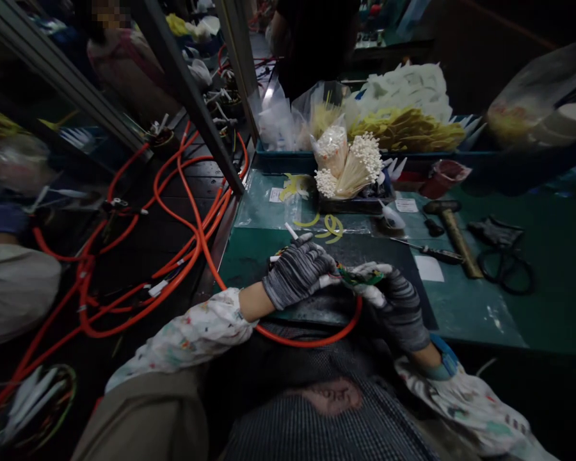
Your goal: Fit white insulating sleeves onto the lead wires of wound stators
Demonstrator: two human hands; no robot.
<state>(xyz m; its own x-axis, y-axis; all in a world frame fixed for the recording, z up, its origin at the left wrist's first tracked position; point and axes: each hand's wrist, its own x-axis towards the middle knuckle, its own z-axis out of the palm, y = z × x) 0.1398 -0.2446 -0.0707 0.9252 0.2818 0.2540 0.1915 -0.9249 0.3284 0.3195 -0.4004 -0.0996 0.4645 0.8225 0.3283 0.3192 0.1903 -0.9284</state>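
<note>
My left hand, in a grey striped glove with pale fingertips, is closed around one end of a bundle of thin coloured wires. White sleeve-like pieces stick out past its knuckles. My right hand, gloved the same way, pinches the green and yellow part of that bundle in front of my body. A thick orange cable loops below both hands and rises behind the right fingers; where it meets the wires is hidden. Under the hands lies a dark mat on the green worktable.
Orange cable coils lie to the left. Beyond my hands are yellow curved strips and a box of white-tipped sticks. A hammer, screwdriver and scissors lie right. A metal post stands left; other people are nearby.
</note>
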